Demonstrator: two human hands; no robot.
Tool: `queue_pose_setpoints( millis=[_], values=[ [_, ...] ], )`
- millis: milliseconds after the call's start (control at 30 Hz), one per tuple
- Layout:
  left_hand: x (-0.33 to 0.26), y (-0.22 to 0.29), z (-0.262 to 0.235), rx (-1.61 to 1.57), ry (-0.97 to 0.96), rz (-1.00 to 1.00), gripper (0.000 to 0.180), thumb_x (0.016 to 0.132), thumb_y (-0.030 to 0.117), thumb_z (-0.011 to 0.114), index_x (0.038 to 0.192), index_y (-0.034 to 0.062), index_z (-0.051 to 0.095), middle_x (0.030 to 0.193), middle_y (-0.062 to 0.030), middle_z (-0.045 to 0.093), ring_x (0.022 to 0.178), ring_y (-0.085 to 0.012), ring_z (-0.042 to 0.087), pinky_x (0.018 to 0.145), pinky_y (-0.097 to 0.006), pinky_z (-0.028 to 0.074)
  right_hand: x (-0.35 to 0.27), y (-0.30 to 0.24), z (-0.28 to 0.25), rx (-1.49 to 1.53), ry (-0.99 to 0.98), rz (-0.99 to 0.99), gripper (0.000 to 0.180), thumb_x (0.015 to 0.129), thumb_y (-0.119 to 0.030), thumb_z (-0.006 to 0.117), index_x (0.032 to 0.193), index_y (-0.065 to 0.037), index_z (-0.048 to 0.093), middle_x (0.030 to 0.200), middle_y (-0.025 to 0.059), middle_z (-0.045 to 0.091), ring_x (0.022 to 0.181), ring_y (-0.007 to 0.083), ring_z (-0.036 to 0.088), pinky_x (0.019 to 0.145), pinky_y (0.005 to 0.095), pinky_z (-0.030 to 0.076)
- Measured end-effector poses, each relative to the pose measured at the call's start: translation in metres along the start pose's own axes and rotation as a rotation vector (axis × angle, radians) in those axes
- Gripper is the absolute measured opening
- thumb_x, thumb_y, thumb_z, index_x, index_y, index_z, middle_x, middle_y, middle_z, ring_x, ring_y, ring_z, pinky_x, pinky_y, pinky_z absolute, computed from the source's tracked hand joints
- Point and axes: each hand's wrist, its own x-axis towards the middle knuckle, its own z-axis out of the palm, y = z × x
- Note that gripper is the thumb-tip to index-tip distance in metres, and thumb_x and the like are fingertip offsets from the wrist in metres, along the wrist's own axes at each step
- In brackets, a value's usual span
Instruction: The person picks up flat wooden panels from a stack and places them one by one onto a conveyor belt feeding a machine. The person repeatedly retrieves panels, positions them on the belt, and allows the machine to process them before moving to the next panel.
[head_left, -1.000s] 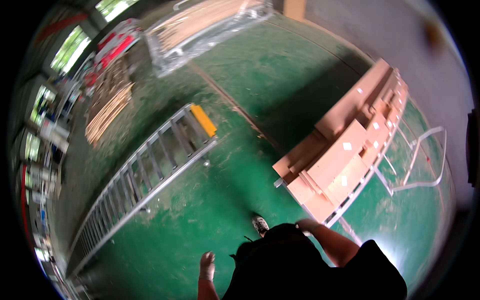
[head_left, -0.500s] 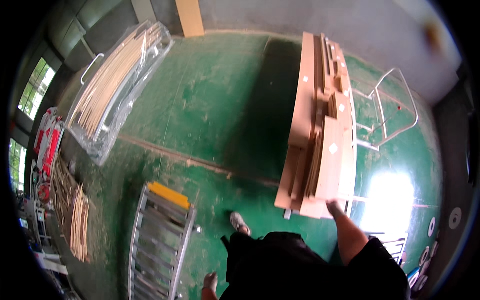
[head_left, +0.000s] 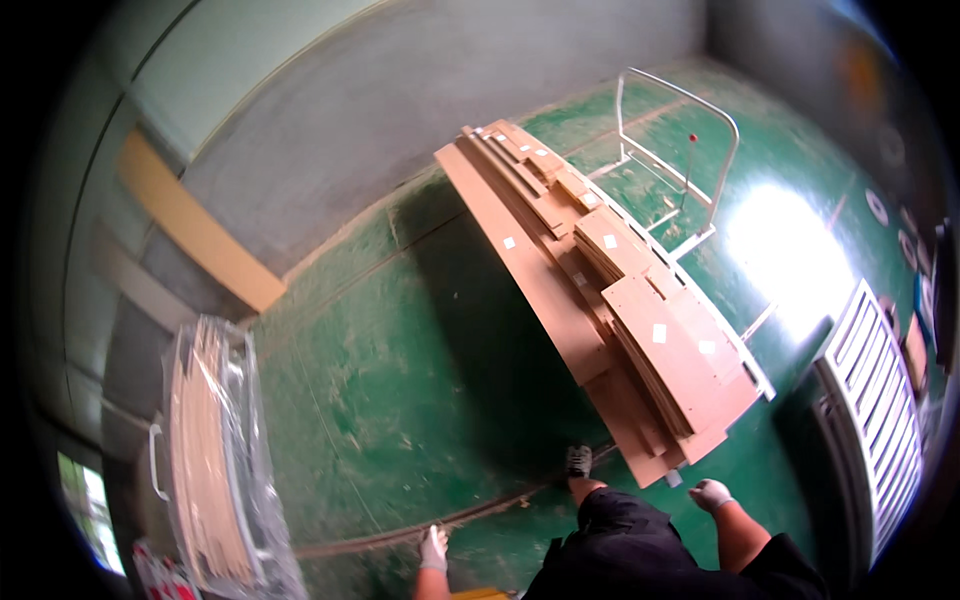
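A long stack of brown boards with small white labels lies on a low white-framed cart ahead of me. My right hand, in a pale glove, hangs just off the near end of the stack, apart from it. Its fingers are curled in, and I see nothing in them. My left hand, also gloved, hangs low on the left above the green floor. Its fingers look stretched out and hold nothing that I can see. My shoe stands near the stack's near corner.
The cart's upright handle stands at the far right. A pale slatted metal frame is at the right. Plastic-wrapped wooden strips lie at the left. A tan panel leans by the grey wall.
My view has swung right, bringing the stack and cart nearer the middle. My right hand, earlier at the near end of the boards, is now apart from it. My left hand has come forward.
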Motion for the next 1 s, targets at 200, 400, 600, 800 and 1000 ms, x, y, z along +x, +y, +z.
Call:
queue_pose_setpoints(
  millis=[200,400,600,800,1000],
  values=[
    [0.047,0.227,0.213,0.582,-0.417,0.59,0.039,0.102,0.031,0.062,0.119,-0.0019,0.072,0.117,-0.0159,0.076,0.109,-0.0257,0.071,0.1,-0.041,0.054,0.077,-0.085,-0.019,0.306,0.219,-0.107,0.049,0.09,-0.043,0.063,0.11,-0.001,0.076,0.111,0.0276,0.075,0.108,0.043,0.072,0.094,0.0496,0.057],
    [-0.051,0.324,0.516,1.159,-0.856,1.001,0.052,0.1,0.039,0.064,0.133,-0.001,0.068,0.139,-0.0241,0.066,0.134,-0.0389,0.06,0.116,-0.045,0.045,0.148,-0.199,-0.102,0.527,0.423,0.06,0.053,0.091,-0.039,0.069,0.127,0.001,0.071,0.128,0.027,0.07,0.126,0.0418,0.064,0.11,0.0475,0.05],
    [-0.078,0.285,0.75,1.386,-1.199,1.55,0.069,0.1,0.046,0.059,0.155,0.0059,0.05,0.165,-0.0213,0.041,0.155,-0.043,0.032,0.128,-0.053,0.024,0.213,-0.251,-0.129,0.487,0.538,0.418,0.074,0.092,-0.04,0.073,0.153,-0.006,0.048,0.161,0.0245,0.043,0.147,0.0438,0.044,0.12,0.0522,0.039],
    [-0.061,0.195,0.941,1.554,-1.386,2.024,0.085,0.098,0.054,0.057,0.166,0.009,0.033,0.174,-0.022,0.024,0.162,-0.0414,0.017,0.131,-0.057,0.006,0.273,-0.168,-0.141,0.256,0.645,0.726,0.09,0.091,-0.047,0.073,0.162,-0.006,0.035,0.17,0.0242,0.028,0.158,0.0431,0.025,0.128,0.0566,0.022],
    [-0.043,0.18,0.969,1.602,-1.496,1.963,0.088,0.092,0.059,0.062,0.162,0.0106,0.04,0.172,-0.0217,0.026,0.159,-0.045,0.02,0.129,-0.062,0.009,0.328,-0.134,-0.097,0.057,0.785,0.889,0.096,0.094,-0.054,0.066,0.165,0.0,0.029,0.173,0.0252,0.023,0.161,0.0444,0.015,0.131,0.0565,0.005]
  ],
)
